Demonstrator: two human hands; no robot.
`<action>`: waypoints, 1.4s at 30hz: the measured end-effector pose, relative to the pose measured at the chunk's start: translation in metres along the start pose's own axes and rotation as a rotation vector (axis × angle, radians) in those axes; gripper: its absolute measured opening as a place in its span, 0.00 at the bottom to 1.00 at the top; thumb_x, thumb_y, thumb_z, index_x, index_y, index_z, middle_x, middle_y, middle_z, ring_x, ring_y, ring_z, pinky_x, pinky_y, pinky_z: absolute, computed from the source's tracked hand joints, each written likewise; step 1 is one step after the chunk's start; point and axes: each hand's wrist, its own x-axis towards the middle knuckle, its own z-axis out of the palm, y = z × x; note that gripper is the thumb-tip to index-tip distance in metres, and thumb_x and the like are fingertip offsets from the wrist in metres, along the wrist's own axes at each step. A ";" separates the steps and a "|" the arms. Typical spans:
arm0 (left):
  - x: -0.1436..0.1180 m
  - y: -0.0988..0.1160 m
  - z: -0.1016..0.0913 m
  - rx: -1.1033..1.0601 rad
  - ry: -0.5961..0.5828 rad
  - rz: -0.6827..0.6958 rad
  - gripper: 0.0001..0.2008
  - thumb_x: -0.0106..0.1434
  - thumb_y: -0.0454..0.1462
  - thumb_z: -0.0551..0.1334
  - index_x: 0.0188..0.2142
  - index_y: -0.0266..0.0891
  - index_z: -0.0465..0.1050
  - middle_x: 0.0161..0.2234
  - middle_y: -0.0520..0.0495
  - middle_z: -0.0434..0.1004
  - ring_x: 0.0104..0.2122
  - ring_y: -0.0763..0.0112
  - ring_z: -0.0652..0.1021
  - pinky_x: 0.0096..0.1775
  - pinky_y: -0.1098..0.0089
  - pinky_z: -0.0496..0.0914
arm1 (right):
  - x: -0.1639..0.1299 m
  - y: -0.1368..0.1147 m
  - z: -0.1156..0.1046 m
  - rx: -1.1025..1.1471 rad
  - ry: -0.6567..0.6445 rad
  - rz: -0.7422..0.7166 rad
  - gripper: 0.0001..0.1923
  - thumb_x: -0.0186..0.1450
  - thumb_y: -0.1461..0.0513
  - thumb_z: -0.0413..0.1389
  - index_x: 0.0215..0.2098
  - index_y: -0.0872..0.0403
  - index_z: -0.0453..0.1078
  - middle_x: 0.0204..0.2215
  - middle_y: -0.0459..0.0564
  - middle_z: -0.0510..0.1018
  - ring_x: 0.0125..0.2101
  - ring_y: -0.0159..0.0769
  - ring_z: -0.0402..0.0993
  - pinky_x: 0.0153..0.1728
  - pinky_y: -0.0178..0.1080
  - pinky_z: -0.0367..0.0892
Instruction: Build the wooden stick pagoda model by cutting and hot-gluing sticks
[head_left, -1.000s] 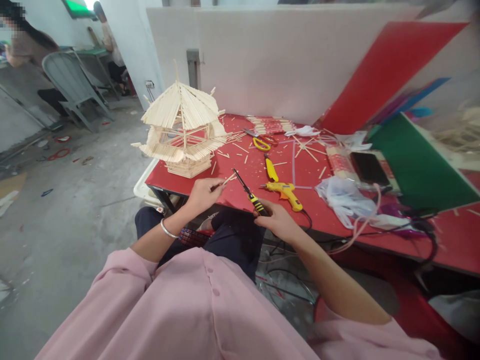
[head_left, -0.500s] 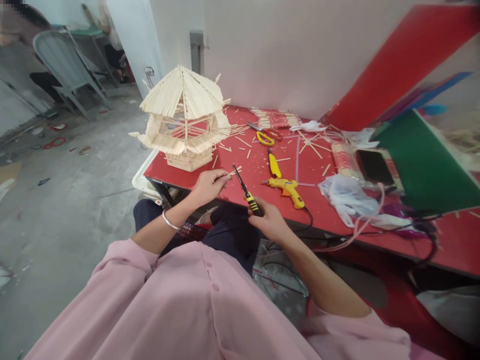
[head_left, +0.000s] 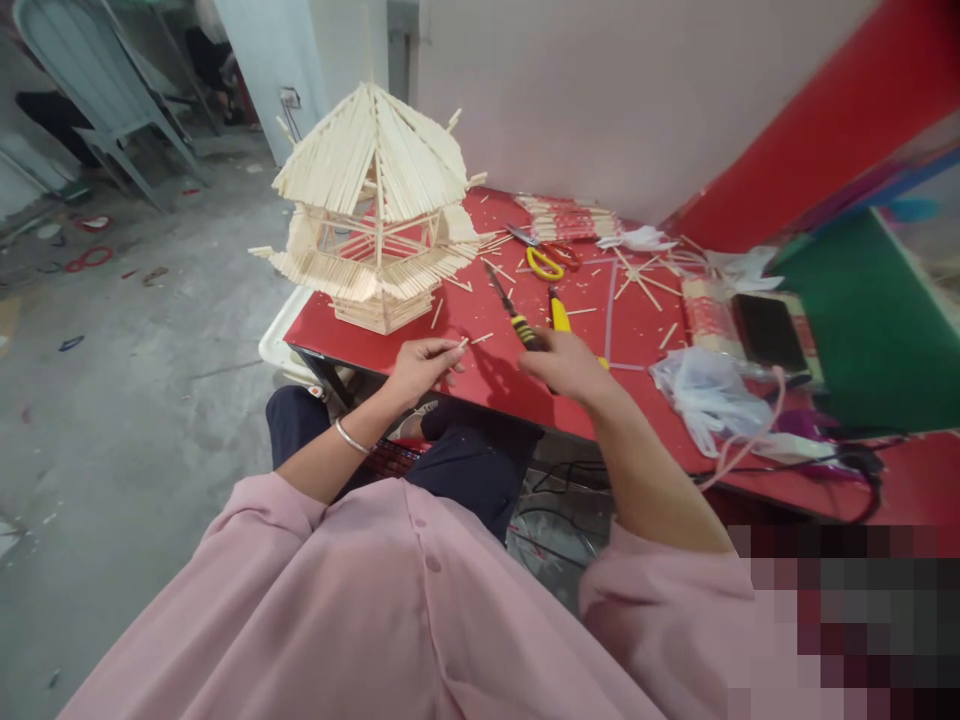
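Observation:
My left hand (head_left: 424, 370) is closed, pinching a short thin wooden stick (head_left: 463, 343) over the table's front edge. My right hand (head_left: 566, 362) grips a tool with a black-and-yellow striped handle (head_left: 523, 328); its long dark tip points up and left, apart from the stick. Just beyond the left fingertips is a loose stick piece (head_left: 482, 338). Behind both hands stands a six-sided pavilion model (head_left: 375, 215) made of wooden sticks, with a peaked roof. A yellow-handled cutter (head_left: 559, 310) lies beside my right hand, which hides most of the yellow glue gun (head_left: 602, 362).
Scissors (head_left: 544, 262) and scattered sticks lie on the red table (head_left: 487, 385). Toward the right are a plastic bag (head_left: 705, 395), a phone (head_left: 766, 330), cables and a green board (head_left: 870, 330). Bundled sticks (head_left: 570, 217) rest by the wall. A chair (head_left: 97, 90) stands at far left.
My right hand has moved the striped tool up and right, away from my left hand. The pinched stick shows shorter, and a loose piece now appears near it. The view has shifted slightly.

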 end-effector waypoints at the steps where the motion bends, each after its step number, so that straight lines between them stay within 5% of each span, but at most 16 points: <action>1: -0.001 -0.002 0.001 -0.034 -0.002 -0.010 0.17 0.55 0.45 0.75 0.36 0.35 0.77 0.24 0.49 0.81 0.19 0.75 0.77 0.19 0.78 0.61 | 0.018 -0.007 0.001 -0.320 0.141 0.011 0.19 0.50 0.56 0.63 0.39 0.54 0.76 0.34 0.58 0.79 0.42 0.52 0.76 0.42 0.47 0.70; 3: -0.004 -0.005 0.004 -0.097 -0.020 -0.014 0.20 0.54 0.47 0.75 0.36 0.36 0.75 0.26 0.48 0.83 0.20 0.74 0.79 0.19 0.78 0.62 | 0.055 -0.020 0.008 -0.845 0.195 0.061 0.21 0.55 0.54 0.62 0.43 0.58 0.77 0.43 0.66 0.80 0.50 0.61 0.75 0.50 0.54 0.69; 7: -0.008 -0.005 0.002 -0.139 -0.060 0.013 0.24 0.53 0.53 0.74 0.34 0.37 0.70 0.28 0.46 0.84 0.19 0.75 0.78 0.18 0.78 0.60 | 0.111 -0.034 0.025 -0.941 0.171 0.043 0.31 0.56 0.55 0.64 0.54 0.63 0.75 0.52 0.71 0.78 0.55 0.64 0.73 0.55 0.58 0.65; 10: -0.010 -0.004 -0.004 -0.153 -0.059 0.024 0.25 0.54 0.55 0.72 0.35 0.38 0.69 0.27 0.47 0.83 0.15 0.79 0.73 0.15 0.78 0.54 | 0.122 -0.030 0.014 -0.941 0.162 -0.047 0.43 0.55 0.49 0.65 0.64 0.62 0.67 0.62 0.71 0.71 0.60 0.64 0.67 0.58 0.59 0.62; 12: -0.011 -0.003 -0.008 -0.169 -0.065 0.042 0.26 0.54 0.56 0.71 0.35 0.38 0.69 0.26 0.48 0.83 0.13 0.81 0.70 0.14 0.78 0.52 | 0.109 -0.018 -0.007 -0.876 0.216 -0.176 0.49 0.58 0.44 0.63 0.69 0.62 0.61 0.67 0.71 0.65 0.64 0.62 0.63 0.61 0.58 0.60; 14: -0.010 -0.003 -0.011 -0.176 -0.071 0.071 0.25 0.55 0.56 0.71 0.36 0.38 0.70 0.27 0.48 0.83 0.12 0.82 0.69 0.15 0.78 0.53 | 0.082 0.002 -0.034 -0.762 0.316 -0.270 0.43 0.63 0.44 0.58 0.69 0.58 0.62 0.66 0.67 0.68 0.62 0.55 0.66 0.60 0.52 0.62; 18: -0.007 -0.007 -0.007 -0.157 -0.085 0.086 0.22 0.57 0.52 0.71 0.36 0.39 0.68 0.30 0.49 0.83 0.15 0.81 0.72 0.16 0.78 0.57 | 0.006 0.049 -0.070 -0.779 0.467 0.072 0.25 0.67 0.53 0.53 0.57 0.55 0.75 0.51 0.63 0.81 0.51 0.54 0.76 0.51 0.51 0.67; 22: -0.006 -0.012 0.005 -0.127 -0.110 0.080 0.21 0.60 0.53 0.69 0.35 0.40 0.66 0.34 0.49 0.83 0.16 0.81 0.74 0.16 0.78 0.58 | -0.035 0.078 -0.060 -0.812 0.481 0.170 0.21 0.65 0.56 0.53 0.50 0.55 0.79 0.48 0.63 0.83 0.48 0.55 0.78 0.46 0.49 0.69; 27: -0.014 -0.005 0.008 -0.044 -0.077 0.192 0.17 0.61 0.50 0.69 0.33 0.40 0.71 0.29 0.52 0.80 0.14 0.85 0.62 0.17 0.75 0.55 | -0.027 0.085 -0.041 -0.851 0.601 0.149 0.25 0.66 0.54 0.50 0.54 0.56 0.78 0.50 0.67 0.80 0.52 0.58 0.76 0.48 0.52 0.70; 30: -0.022 -0.001 0.004 -0.015 -0.007 0.246 0.14 0.60 0.47 0.71 0.33 0.38 0.76 0.26 0.52 0.78 0.18 0.82 0.64 0.20 0.75 0.58 | -0.023 0.090 -0.045 -0.852 0.644 0.207 0.27 0.64 0.55 0.51 0.55 0.58 0.77 0.50 0.71 0.79 0.51 0.60 0.76 0.48 0.55 0.70; 42: -0.031 0.002 0.009 -0.081 0.091 0.152 0.13 0.56 0.42 0.73 0.37 0.38 0.79 0.26 0.53 0.78 0.19 0.82 0.67 0.20 0.78 0.59 | -0.012 0.122 -0.055 -0.667 0.524 0.238 0.27 0.58 0.52 0.56 0.52 0.55 0.79 0.47 0.67 0.82 0.47 0.60 0.78 0.45 0.52 0.70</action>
